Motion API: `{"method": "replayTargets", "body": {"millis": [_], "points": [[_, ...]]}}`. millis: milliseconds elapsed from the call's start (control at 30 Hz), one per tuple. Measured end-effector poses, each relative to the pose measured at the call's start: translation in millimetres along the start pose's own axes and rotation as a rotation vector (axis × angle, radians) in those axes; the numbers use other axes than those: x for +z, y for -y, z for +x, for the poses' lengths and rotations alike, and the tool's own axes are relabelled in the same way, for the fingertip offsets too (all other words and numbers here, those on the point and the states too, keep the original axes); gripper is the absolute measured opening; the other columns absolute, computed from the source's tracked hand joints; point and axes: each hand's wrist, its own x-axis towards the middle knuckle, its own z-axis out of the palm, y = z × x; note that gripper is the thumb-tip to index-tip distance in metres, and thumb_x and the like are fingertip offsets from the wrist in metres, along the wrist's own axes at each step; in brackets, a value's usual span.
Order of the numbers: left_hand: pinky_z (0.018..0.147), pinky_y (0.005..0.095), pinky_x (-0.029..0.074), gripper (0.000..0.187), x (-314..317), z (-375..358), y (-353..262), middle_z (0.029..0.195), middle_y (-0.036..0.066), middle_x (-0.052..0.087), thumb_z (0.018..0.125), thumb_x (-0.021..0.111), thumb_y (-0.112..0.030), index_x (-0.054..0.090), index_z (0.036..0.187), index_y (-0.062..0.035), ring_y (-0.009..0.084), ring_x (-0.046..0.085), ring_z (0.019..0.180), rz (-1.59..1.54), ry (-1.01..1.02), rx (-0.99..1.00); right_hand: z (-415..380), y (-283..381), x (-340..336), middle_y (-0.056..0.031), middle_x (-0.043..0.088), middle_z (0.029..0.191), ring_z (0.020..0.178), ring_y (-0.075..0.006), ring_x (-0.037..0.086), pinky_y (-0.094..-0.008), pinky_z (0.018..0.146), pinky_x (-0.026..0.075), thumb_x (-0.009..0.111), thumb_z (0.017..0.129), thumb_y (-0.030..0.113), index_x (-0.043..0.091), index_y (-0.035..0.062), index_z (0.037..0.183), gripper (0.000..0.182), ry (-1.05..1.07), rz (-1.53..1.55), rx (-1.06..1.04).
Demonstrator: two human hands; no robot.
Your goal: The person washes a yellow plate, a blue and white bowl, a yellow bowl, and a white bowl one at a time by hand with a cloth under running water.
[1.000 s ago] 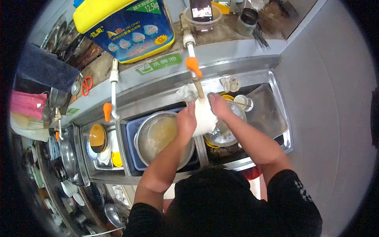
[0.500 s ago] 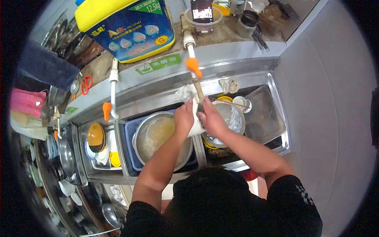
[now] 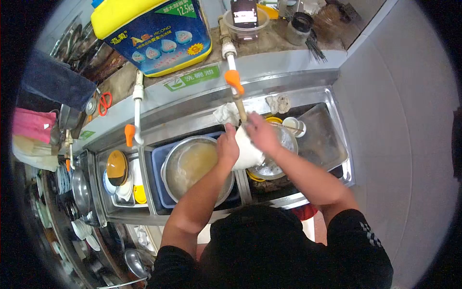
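My left hand [image 3: 228, 145] grips the left edge of a white dish [image 3: 247, 150] under the tap with the orange handle [image 3: 234, 82]. My right hand [image 3: 262, 135] is smeared by motion over the dish's right side; whether it holds something dark there I cannot make out. Below and to the right of the dish stands a metal bowl [image 3: 287, 140] of sudsy water. Left of my left hand, a large metal basin [image 3: 192, 166] of cloudy water sits in a blue tub [image 3: 157, 164].
Plates and a yellow dish [image 3: 140, 194] lie in the left sink. White cups [image 3: 291, 124] and a grey tray [image 3: 321, 139] are in the right sink. A large detergent jug [image 3: 159, 41], red scissors [image 3: 105, 103] and a phone [image 3: 244, 13] stand along the ledge behind.
My right hand has moved slightly up and right across the dish. More of the white dish's face shows between my hands.
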Motion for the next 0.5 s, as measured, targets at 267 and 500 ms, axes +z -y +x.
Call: {"method": "replayTargets", "body": {"millis": [267, 500], "points": [[0.081, 0.0512, 0.038, 0.081, 2.6, 4.9, 16.5, 0.087, 0.032, 0.061, 0.094, 0.018, -0.059, 0.064, 0.078, 0.0059, 0.0478, 0.055, 0.091, -0.067, 0.04, -0.03, 18.9, -18.6, 3.1, -0.0239, 0.049, 0.126, 0.116, -0.039, 0.048, -0.0414, 0.098, 0.039, 0.059, 0.085, 0.029, 0.059, 0.0038, 0.117, 0.04, 0.059, 0.127, 0.123], [0.076, 0.0512, 0.039, 0.074, 6.5, 9.8, 24.7, 0.084, 0.029, 0.061, 0.095, 0.022, -0.055, 0.064, 0.079, 0.0041, 0.0473, 0.055, 0.084, -0.092, -0.032, 0.066, 10.2, -16.6, 14.9, -0.0269, 0.054, 0.116, 0.107, -0.035, 0.055, -0.0414, 0.086, 0.046, 0.063, 0.084, 0.023, 0.058, 0.0063, 0.118, 0.038, -0.162, -0.261, -0.283]]}}
